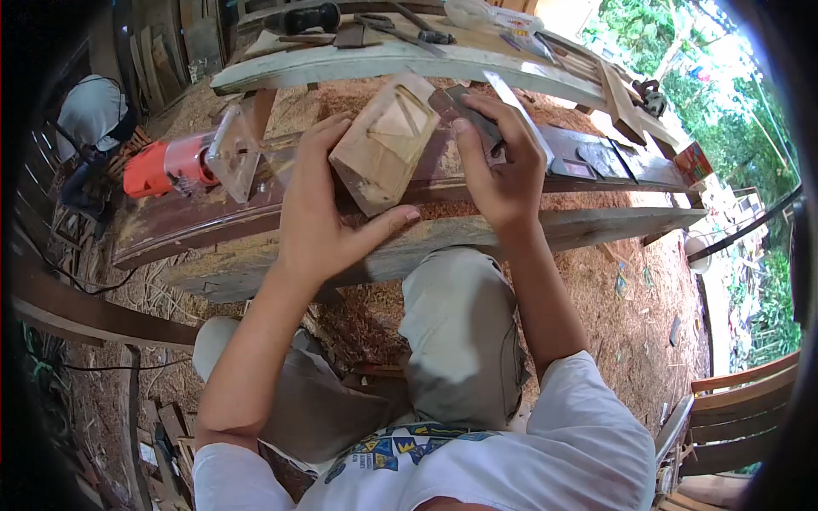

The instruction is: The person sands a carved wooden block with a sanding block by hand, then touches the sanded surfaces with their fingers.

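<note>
My left hand [311,200] is closed around a pale wooden block [383,162], fingers along its far left side and thumb by its near end. A triangular recess and grooves are cut into the block's upper face, and it is held tilted above the bench. My right hand [507,166] grips a dark, folded piece of sandpaper [477,119], brown on one end and grey on the other. The sandpaper is close to the block's right edge; whether they touch I cannot tell. Behind my right hand lies a light metal straightedge [520,119].
An orange-red trim router [170,166] with a clear base rests on the dark bench plank [230,213], left. Dark flat sheets [601,157] lie on its right part. Hand tools, including a hammer [434,37], lie on the far plank [341,64]. Another person [94,119] crouches far left.
</note>
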A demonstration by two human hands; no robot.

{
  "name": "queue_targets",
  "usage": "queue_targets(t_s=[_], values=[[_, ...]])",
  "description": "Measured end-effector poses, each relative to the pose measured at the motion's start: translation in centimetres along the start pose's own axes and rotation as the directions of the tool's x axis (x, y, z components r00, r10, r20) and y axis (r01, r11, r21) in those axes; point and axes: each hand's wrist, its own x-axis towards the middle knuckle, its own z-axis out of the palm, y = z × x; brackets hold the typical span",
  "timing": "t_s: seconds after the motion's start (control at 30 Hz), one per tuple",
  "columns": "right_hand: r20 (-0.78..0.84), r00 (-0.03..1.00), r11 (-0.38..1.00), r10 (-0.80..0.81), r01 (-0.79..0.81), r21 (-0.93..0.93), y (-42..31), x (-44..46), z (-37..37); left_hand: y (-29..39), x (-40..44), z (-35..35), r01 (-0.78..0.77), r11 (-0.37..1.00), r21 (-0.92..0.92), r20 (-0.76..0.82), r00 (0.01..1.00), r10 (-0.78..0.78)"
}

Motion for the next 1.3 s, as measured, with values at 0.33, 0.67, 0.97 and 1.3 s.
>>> queue_targets(t_s=[0.33, 0.67, 0.97, 1.3], values=[[0.025, 0.977, 0.958, 0.213, -0.213, 0.192, 0.5, -1.4, -1.3, 0.8, -0.7, -2.5, 0.391, 0.884, -0.255, 0.375, 0.883, -0.283], [0.055, 0.963, 0.917, 0.264, -0.268, 0.296, 0.1, -1.9, -4.4, -2.7, 5.1, -0.9, -0.098, 0.957, 0.274, 0.190, 0.981, 0.046], [0.042, 0.981, 0.980, 0.189, -0.191, 0.048, 0.9, -1.7, -7.8, -0.2, 4.3, 3.3, 0.057, 0.998, 0.038, 0.189, 0.980, -0.063], [0.058, 0.998, 0.991, 0.035, -0.027, -0.128, 0.6, -1.9, -8.8, 2.6, 1.2, 6.2, 0.023, 0.990, 0.137, 0.017, 1.000, -0.026]])
